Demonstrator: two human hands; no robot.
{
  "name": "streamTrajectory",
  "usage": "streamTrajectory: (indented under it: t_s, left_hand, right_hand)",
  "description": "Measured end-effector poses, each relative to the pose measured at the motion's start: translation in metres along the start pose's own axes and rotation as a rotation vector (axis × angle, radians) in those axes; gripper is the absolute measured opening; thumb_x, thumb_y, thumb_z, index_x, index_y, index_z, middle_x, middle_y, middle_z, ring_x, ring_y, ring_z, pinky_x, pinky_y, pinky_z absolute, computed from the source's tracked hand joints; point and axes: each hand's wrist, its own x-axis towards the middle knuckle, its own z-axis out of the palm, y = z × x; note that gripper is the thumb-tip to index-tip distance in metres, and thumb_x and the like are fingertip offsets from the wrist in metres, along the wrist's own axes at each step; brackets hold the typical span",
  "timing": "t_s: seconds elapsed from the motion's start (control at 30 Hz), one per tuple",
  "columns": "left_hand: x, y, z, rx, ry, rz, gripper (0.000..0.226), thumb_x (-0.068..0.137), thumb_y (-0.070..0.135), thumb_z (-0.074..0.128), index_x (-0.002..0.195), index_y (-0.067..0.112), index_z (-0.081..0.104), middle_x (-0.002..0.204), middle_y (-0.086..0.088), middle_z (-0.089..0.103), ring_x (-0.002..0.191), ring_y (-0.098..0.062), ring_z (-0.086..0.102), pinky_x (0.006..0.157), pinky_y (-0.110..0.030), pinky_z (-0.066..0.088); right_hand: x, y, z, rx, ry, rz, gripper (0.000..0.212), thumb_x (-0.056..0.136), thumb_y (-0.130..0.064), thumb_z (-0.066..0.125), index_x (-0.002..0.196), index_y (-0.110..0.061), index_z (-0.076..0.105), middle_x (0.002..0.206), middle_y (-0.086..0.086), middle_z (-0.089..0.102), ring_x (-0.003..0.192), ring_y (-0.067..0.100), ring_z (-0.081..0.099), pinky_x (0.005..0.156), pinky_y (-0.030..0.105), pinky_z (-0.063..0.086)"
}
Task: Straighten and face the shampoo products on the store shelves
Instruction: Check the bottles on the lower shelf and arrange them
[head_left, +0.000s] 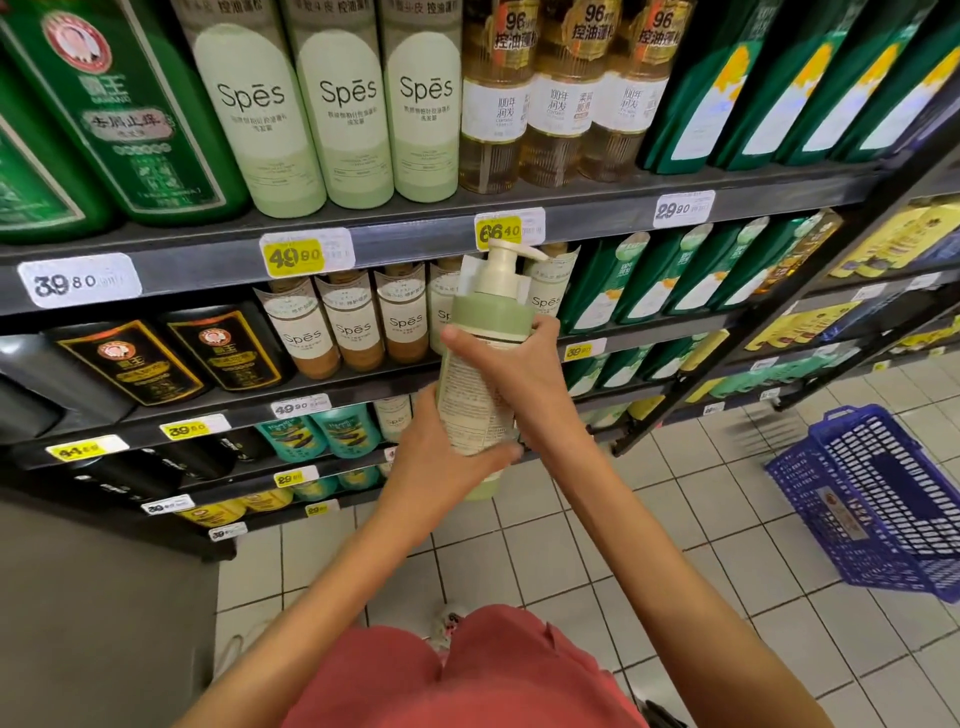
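Observation:
I hold a pale green pump bottle of shampoo (475, 382) upright in front of the shelves, its back label with small print turned toward me. My left hand (441, 457) grips its lower body from the left. My right hand (519, 374) wraps the upper body just under the darker green collar, the thumb on the left side. Three matching pale green Spes bottles (343, 104) stand on the top shelf with labels facing out. Brown Spes bottles (353, 322) line the shelf (363, 379) behind the held bottle.
Dark green bottles (130, 109) stand at top left, amber bottles (561, 93) and green flat bottles (779, 93) to the right. Price tags (306, 254) run along the shelf edges. A blue shopping basket (878, 499) sits on the white tiled floor at right.

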Motion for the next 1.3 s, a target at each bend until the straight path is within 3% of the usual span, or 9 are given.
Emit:
streamTrajectory:
  t_s: [0.07,0.17,0.3,0.43,0.57,0.67,0.87,1.13,1.3]
  left_hand:
    - [0.004,-0.003,0.000,-0.052,0.037,-0.022,0.060,0.067,0.025,0.080,0.111,0.030,0.040,0.101,0.018,0.057,0.090,0.003,0.054,0.069,-0.009,0.040]
    - [0.007,-0.010,-0.019,-0.403,-0.268,-0.107,0.052,0.071,0.019,0.079,0.113,0.026,0.050,0.112,0.002,0.068,0.096,-0.005,0.065,0.077,-0.016,0.051]
    - [0.008,-0.022,-0.029,-0.728,-0.580,-0.200,0.091,0.047,0.044,0.088,0.124,0.013,0.051,0.116,-0.013,0.066,0.106,-0.030,0.064,0.089,-0.042,0.053]
    - [0.007,-0.029,-0.034,-0.840,-0.607,-0.230,0.092,0.050,0.045,0.087,0.128,0.016,0.048,0.121,-0.013,0.064,0.112,-0.031,0.060,0.096,-0.047,0.048]
    - [0.010,-0.023,-0.022,-0.339,-0.237,-0.076,0.064,0.059,0.038,0.084,0.112,0.035,0.048,0.104,0.014,0.067,0.103,-0.002,0.062,0.081,-0.015,0.052]
    - [0.018,-0.027,-0.019,-0.326,-0.220,-0.063,0.052,0.070,0.016,0.078,0.110,0.033,0.050,0.105,0.013,0.066,0.107,-0.006,0.061,0.076,-0.011,0.050]
    - [0.033,-0.028,-0.024,-0.336,-0.389,-0.106,0.056,0.067,0.021,0.070,0.116,0.034,0.048,0.119,0.005,0.063,0.113,-0.011,0.059,0.096,-0.031,0.046]
    - [0.035,-0.039,-0.001,-0.261,-0.263,-0.056,0.051,0.088,-0.007,0.053,0.122,0.029,0.040,0.124,0.014,0.050,0.105,0.019,0.051,0.087,-0.004,0.041]
    - [0.036,-0.054,-0.010,-0.153,-0.127,-0.117,0.036,0.092,0.001,0.050,0.127,0.011,0.051,0.126,0.001,0.056,0.119,-0.009,0.051,0.102,-0.018,0.036]
  right_hand:
    - [0.000,-0.001,-0.002,0.070,-0.121,-0.001,0.055,0.073,-0.029,0.080,0.115,-0.009,0.050,0.116,0.010,0.062,0.104,0.020,0.063,0.088,0.035,0.053]
    - [0.001,-0.004,-0.019,0.225,-0.470,0.027,0.041,0.085,-0.035,0.059,0.117,-0.009,0.059,0.106,0.004,0.069,0.099,0.015,0.067,0.086,0.029,0.054]
    - [0.003,0.000,-0.030,0.300,-0.602,0.096,0.048,0.093,-0.015,0.051,0.135,0.005,0.041,0.126,0.023,0.056,0.112,0.030,0.056,0.102,0.047,0.044]
    - [-0.003,0.007,-0.026,0.309,-0.451,0.073,0.049,0.085,-0.004,0.062,0.131,-0.001,0.045,0.121,0.018,0.061,0.107,0.027,0.062,0.089,0.036,0.054]
    - [-0.009,0.009,-0.009,-0.125,-0.136,-0.109,0.072,0.065,-0.021,0.085,0.126,-0.009,0.049,0.121,0.008,0.056,0.110,0.017,0.057,0.092,0.028,0.051]
    - [-0.012,0.015,-0.004,-0.254,-0.117,-0.173,0.077,0.066,-0.032,0.083,0.130,-0.016,0.045,0.119,-0.005,0.046,0.109,0.005,0.046,0.083,0.008,0.040]
    - [-0.014,0.032,-0.012,-0.085,-0.253,-0.194,0.072,0.078,-0.012,0.076,0.137,-0.012,0.034,0.122,-0.003,0.057,0.110,0.004,0.056,0.087,0.011,0.047]
    - [0.025,0.084,-0.012,-0.136,0.078,-0.132,0.067,0.066,-0.019,0.085,0.121,-0.012,0.049,0.100,-0.015,0.059,0.097,0.004,0.060,0.080,0.014,0.048]
    - [0.094,0.100,-0.007,-0.246,0.307,-0.040,0.066,0.064,-0.026,0.086,0.118,-0.007,0.052,0.110,0.007,0.065,0.099,0.020,0.061,0.078,0.021,0.045]
